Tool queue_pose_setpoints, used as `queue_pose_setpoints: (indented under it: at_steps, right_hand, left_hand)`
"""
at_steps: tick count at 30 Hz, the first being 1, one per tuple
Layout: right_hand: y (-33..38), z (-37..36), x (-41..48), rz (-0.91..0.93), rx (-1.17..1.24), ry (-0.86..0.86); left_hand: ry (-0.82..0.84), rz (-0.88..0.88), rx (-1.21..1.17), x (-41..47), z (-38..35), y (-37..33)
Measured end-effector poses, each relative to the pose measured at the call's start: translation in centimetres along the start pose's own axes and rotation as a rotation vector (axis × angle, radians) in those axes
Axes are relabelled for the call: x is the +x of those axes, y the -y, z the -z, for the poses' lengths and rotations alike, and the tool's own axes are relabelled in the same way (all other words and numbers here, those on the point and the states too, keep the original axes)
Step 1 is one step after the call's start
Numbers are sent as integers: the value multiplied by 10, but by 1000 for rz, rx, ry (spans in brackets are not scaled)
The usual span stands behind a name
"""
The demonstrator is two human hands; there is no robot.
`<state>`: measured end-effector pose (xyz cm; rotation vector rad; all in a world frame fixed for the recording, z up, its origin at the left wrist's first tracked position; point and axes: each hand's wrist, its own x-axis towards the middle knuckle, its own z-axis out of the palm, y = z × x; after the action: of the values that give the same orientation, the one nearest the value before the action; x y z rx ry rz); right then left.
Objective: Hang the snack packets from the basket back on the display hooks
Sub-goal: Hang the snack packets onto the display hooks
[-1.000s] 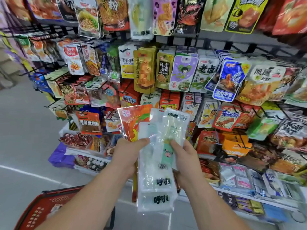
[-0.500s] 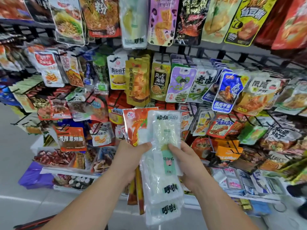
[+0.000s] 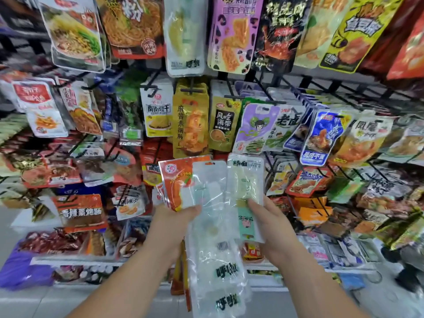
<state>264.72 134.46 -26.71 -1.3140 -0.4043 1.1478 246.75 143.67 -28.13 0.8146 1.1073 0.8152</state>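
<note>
**Two hands full, and the matching row hangs straight overhead**

Head view. Take as landmark the clear hanging packet [image 3: 184, 35] in the top row of the display. It has the same black lettering as the ones in hand. Its hook is cut off by the upper edge of the view.

The left hand [image 3: 174, 223] is almost directly below that landmark. It grips a fanned stack, with the thumb across the front. An orange packet [image 3: 175, 180] lies at the back, and the clear packets [image 3: 215, 260] in front of it trail down past the wrist.

The right hand [image 3: 270, 228] is below the landmark and to its right. It pinches a single clear packet [image 3: 245, 180], thumb on the face and fingers behind. This packet touches or overlaps the stack's right edge.

Its long axis stands nearly upright and points roughly toward the landmark. But its black lettering is at the top, and its mint-green label [image 3: 246, 223], which seems to carry a slot, is at the bottom. On the landmark the lettering is at the bottom. So I judge the single packet to be upside-down for hanging.

The coming move looks like a turn end-for-end, then a reach up and left. The right hand is the likelier one for it, since it holds one piece alone. The left hand is nearer in line but loaded. The basket is out of view.
</note>
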Motion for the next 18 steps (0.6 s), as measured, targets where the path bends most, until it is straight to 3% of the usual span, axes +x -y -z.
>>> queue_pose_setpoints:
  at_steps: [12,18]
  right_hand:
    - [15,11,24,-77,-49,152]
    - [36,22,26,15,-160,161]
  left_hand:
    - [-103,-28,-55,-28,-10,-15]
    - [-175,-68,-97,-45,-16,-20]
